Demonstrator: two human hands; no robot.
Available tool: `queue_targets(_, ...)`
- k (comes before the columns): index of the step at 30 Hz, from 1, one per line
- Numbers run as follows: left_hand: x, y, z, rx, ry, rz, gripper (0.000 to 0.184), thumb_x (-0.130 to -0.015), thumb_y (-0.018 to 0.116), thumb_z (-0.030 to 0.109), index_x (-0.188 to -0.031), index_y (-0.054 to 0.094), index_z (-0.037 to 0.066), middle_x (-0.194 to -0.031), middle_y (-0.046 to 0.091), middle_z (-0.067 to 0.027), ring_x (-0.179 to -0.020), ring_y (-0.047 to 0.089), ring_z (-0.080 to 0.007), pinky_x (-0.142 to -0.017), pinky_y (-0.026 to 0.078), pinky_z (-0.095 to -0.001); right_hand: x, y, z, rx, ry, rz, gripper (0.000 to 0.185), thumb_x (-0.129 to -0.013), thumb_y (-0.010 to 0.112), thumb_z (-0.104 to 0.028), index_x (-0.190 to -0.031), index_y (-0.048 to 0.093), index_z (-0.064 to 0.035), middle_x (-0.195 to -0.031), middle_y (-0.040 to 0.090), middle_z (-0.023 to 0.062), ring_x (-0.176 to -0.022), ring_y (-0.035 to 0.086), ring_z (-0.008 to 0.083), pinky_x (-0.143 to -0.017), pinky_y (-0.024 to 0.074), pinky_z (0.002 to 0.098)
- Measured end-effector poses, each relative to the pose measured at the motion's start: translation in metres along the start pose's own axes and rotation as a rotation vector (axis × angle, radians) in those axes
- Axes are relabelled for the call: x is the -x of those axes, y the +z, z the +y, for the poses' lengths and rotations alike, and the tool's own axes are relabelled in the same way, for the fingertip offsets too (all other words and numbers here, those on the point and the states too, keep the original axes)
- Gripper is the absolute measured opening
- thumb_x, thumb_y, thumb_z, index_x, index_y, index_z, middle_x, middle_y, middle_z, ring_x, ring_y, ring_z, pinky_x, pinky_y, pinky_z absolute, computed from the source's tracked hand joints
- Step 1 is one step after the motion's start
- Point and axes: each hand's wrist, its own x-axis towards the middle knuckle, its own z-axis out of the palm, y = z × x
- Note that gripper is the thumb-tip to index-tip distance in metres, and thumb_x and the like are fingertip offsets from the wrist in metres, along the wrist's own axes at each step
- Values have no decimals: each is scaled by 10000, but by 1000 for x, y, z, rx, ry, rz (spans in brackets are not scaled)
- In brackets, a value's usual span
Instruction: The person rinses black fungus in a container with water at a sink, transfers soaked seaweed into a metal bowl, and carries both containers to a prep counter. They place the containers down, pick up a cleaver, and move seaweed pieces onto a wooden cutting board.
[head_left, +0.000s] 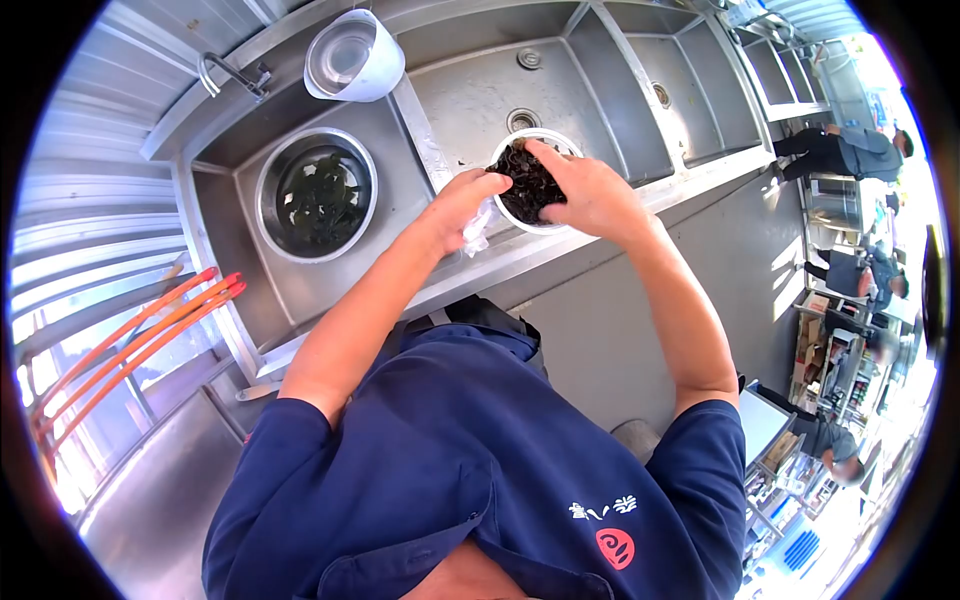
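I view dark, frilled pieces (530,182) in a white bowl (530,229) at the sink's (470,90) front edge. I judge them light, soft, slippery; scoop loosely, and hold the bowl by its rim. Right hand (592,198): fingers spread over the pieces. Left hand (462,208): thumb at the rim; finger grip on the plastic (478,238), cannot tell. Surface: steel. Room: several people (865,150) beyond.

We have a steel sink (455,85) split into basins by dividers. Left of our left hand (462,202), a metal bowl (263,200) sits on one basin's floor. Beyond that hand, a white bucket (386,62) stands by the sink's far edge. Under our right hand (596,195), a white bowl (517,222) is at the front side; we cannot see its base.
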Motion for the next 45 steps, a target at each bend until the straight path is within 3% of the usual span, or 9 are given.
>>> queue_targets(8,0,-3,2,24,7,-36,409,-898,632,270,-1211,585,9,-979,640,-58,-820,601,-128,-634,489,-309,0,-5,8,-274,-16,223,603,-773,754,-37,-1341,561,-84,-1122,680,224,-1040,650,419,-908,514,472)
queue_targets(11,2,-5,2,30,39,-49,411,-899,630,271,-1207,584,3,-976,639,-59,-815,599,-132,-636,488,-310,5,-4,1,-304,-76,152,691,-776,783,-114,-1407,502,-93,-1239,644,222,-1079,636,427,-947,503,467)
queue_targets(14,3,1,4,6,46,-29,415,-896,635,269,-1201,583,-9,-987,643,-66,-819,603,-136,-648,491,-313,1,-9,-22,-80,98,-4,880,-769,811,-268,-1508,356,-119,-1349,582,225,-1165,594,438,-998,475,481)
queue_targets(18,8,4,4,87,36,-11,415,-893,646,264,-1192,582,-16,-987,642,-68,-826,609,-146,-668,496,-318,-7,2,-9,-60,100,-47,884,-770,810,-256,-1512,349,-117,-1348,579,224,-1167,592,438,-988,479,484)
queue_targets(21,7,4,4,80,26,16,413,-891,650,260,-1188,579,-18,-984,637,-72,-827,610,-154,-667,497,-322,-7,11,0,-27,4,25,873,-754,798,-305,-1490,369,-113,-1209,632,244,-1075,643,428,-917,514,496)
queue_targets(33,3,9,13,30,58,-5,397,-884,653,255,-1165,567,-11,-940,610,-74,-733,584,-149,-580,483,-325,-23,19,-8,230,101,194,551,-725,732,-72,-1233,519,-73,-973,655,236,-934,659,437,-837,532,497)
queue_targets(39,3,8,13,42,45,-43,413,-885,647,255,-1178,564,-23,-976,633,-79,-791,611,-149,-639,507,-327,-15,10,3,-297,-17,357,368,-755,633,84,-1090,591,-62,-925,676,168,-879,664,366,-835,522,401)
queue_targets(40,3,7,13,41,48,-36,421,-884,647,252,-1185,562,-29,-991,639,-83,-817,618,-150,-667,514,-326,-13,6,0,-439,8,325,328,-781,669,79,-1073,593,-49,-949,671,134,-896,648,295,-877,501,346)
queue_targets(45,-3,-1,3,74,56,-78,446,-886,643,249,-1209,551,-43,-1025,643,-94,-858,628,-157,-714,517,-324,-8,-6,0,-542,-64,337,301,-800,740,9,-1064,613,-60,-1038,684,118,-971,653,280,-878,505,370)
